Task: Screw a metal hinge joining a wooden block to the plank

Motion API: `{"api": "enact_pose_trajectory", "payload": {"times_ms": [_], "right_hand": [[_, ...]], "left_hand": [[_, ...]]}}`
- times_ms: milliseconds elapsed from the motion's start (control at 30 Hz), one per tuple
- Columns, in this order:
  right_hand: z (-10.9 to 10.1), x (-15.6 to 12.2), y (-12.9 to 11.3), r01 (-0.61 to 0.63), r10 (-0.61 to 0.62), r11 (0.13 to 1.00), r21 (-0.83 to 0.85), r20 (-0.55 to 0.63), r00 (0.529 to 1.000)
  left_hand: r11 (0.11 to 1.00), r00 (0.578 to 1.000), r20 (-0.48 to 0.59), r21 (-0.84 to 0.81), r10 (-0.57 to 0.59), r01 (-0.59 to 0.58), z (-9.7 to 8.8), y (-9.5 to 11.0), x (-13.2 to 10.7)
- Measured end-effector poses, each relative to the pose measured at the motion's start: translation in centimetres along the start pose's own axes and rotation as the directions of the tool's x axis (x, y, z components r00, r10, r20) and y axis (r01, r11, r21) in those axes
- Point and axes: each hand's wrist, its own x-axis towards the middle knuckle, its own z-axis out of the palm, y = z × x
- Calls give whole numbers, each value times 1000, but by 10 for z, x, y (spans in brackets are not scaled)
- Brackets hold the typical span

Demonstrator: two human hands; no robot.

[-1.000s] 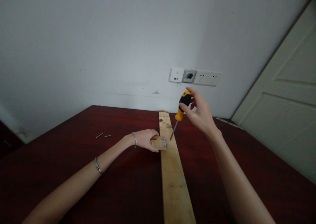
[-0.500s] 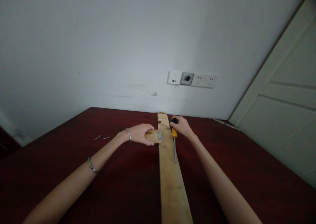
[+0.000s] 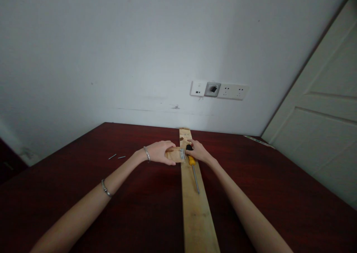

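Observation:
A long pale wooden plank [image 3: 196, 204] lies lengthwise on the dark red table [image 3: 145, 201]. My left hand [image 3: 160, 151] is closed on a small wooden block [image 3: 173, 155] pressed against the plank's left edge, where a small metal hinge [image 3: 182, 154] joins the two. My right hand [image 3: 198, 151] is closed on the yellow and black handle of a screwdriver [image 3: 193, 167]. The screwdriver lies flat along the plank with its steel shaft pointing toward me.
Two loose nails or screws [image 3: 116, 157] lie on the table to the left. A row of wall sockets [image 3: 219, 89] sits above the table's far edge. A white door [image 3: 320, 126] stands to the right.
My right hand has brought the screwdriver down from upright over the hinge to lying flat on the plank, then shifted it left toward the hinge. My left hand stays on the block.

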Motion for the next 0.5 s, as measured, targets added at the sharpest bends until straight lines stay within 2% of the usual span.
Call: {"api": "enact_pose_trajectory", "payload": {"times_ms": [333,500], "right_hand": [[-12,2,6,-51,46,997,55,88,995],[-15,3,6,-50,45,996,71,62,997]], "left_hand": [[1000,1000,21,16,4,-4,1,-1,1],[1000,1000,27,22,-6,6,2,0,1]]}}
